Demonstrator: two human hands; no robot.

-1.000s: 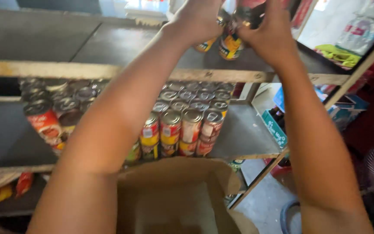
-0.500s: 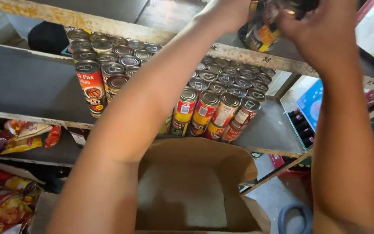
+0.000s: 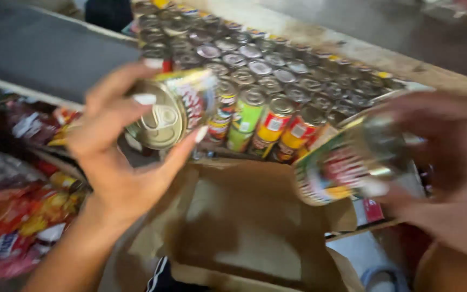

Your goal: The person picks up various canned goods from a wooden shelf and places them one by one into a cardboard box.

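One can is clamped in the left hand, another can, blurred, seemingly in the right hand, above the open box at 6 o'clock. Both are best lowered upright.

Open cardboard box below hands: free room. Packed cans block shelf.

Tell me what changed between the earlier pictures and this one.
Both hands came down from the upper shelf, apart, each gripping one can. The left hand holds a gold-topped tin can with a red label; the right hand holds a blurred tin can with a red and green label over the open brown cardboard box. The rows of cans on the grey shelf stayed put.
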